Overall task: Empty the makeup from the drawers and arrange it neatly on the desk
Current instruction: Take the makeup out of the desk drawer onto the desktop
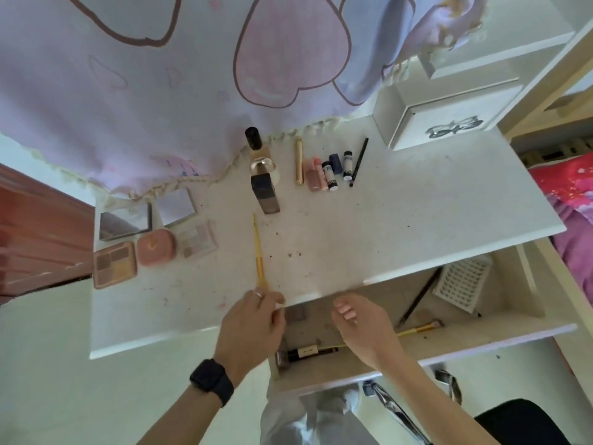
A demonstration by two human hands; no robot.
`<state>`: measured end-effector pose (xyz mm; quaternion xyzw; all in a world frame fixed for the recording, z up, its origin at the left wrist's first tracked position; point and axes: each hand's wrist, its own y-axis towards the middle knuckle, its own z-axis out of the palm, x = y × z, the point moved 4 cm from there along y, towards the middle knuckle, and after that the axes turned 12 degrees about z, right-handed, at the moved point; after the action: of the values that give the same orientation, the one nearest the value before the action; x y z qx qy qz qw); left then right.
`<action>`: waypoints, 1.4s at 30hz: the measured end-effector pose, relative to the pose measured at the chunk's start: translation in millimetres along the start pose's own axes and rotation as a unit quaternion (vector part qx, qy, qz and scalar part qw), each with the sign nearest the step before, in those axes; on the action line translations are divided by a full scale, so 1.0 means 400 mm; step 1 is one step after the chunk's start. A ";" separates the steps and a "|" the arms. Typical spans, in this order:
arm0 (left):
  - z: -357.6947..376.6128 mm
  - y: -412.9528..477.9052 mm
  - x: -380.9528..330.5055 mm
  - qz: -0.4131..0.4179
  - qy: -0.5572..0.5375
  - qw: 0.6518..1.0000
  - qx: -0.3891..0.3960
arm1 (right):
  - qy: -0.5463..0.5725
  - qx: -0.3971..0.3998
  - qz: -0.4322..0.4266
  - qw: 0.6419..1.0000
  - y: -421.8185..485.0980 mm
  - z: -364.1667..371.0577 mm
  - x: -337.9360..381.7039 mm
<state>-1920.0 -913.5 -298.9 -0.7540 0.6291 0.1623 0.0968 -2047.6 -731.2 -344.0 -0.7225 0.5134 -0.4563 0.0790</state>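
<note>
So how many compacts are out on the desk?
3, in a row at the desk's left end: an open brown palette, a shut pink compact and an open pale palette. Part of the drawer is hidden, so more may wait there.

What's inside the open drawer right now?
A white ribbed tray, a black pencil, a yellow-handled brush, a dark tube and a small compact lie in the drawer. The desk top and the right hand hide its back part and middle.
</note>
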 end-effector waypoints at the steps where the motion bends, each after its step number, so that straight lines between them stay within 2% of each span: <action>1: 0.034 -0.021 -0.030 0.024 -0.007 0.999 0.048 | -0.042 0.031 0.011 0.999 -0.005 0.018 -0.031; 3: 0.118 -0.053 -0.065 0.060 0.014 0.985 0.161 | -0.148 0.092 0.025 0.985 -0.004 0.054 -0.074; 7: 0.222 -0.076 -0.073 0.027 0.120 0.933 0.339 | -0.253 0.167 0.033 0.952 0.022 0.125 -0.090; 12: 0.259 -0.073 -0.062 0.044 0.213 0.876 0.431 | -0.293 0.201 -0.011 0.935 0.062 0.222 -0.059; 14: 0.263 -0.073 -0.062 0.064 0.215 0.868 0.443 | -0.316 0.228 -0.004 0.921 0.062 0.273 -0.060; 16: 0.261 -0.073 -0.055 0.051 0.195 0.865 0.459 | -0.330 0.249 0.020 0.910 0.058 0.324 -0.076; 22: 0.234 -0.037 -0.046 0.088 0.191 0.898 0.386 | -0.408 0.237 0.047 0.880 0.075 0.350 -0.087; 25: 0.241 -0.044 -0.034 0.073 0.157 0.886 0.431 | -0.423 0.245 0.046 0.871 0.068 0.343 -0.060; 30: 0.213 -0.034 -0.012 0.030 0.021 0.914 0.405 | -0.380 0.281 0.050 0.880 0.055 0.336 -0.050; 34: 0.211 -0.040 0.022 -0.033 -0.105 0.930 0.350 | -0.418 0.324 0.018 0.849 0.044 0.325 -0.020; 36: 0.204 -0.045 0.036 -0.068 -0.154 0.937 0.306 | -0.441 0.319 -0.002 0.839 0.032 0.319 -0.002; 39: 0.170 -0.068 0.046 -0.131 -0.240 0.927 0.258 | -0.434 0.263 0.013 0.862 0.025 0.299 -0.006; 42: 0.114 -0.113 0.055 -0.162 -0.325 0.904 0.225 | -0.341 0.198 0.060 0.917 -0.002 0.245 -0.026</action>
<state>-1877.7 -909.3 -351.9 -0.7090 0.4521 0.2343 0.4879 -1975.2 -757.2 -405.3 -0.7717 0.3972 -0.2685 0.4178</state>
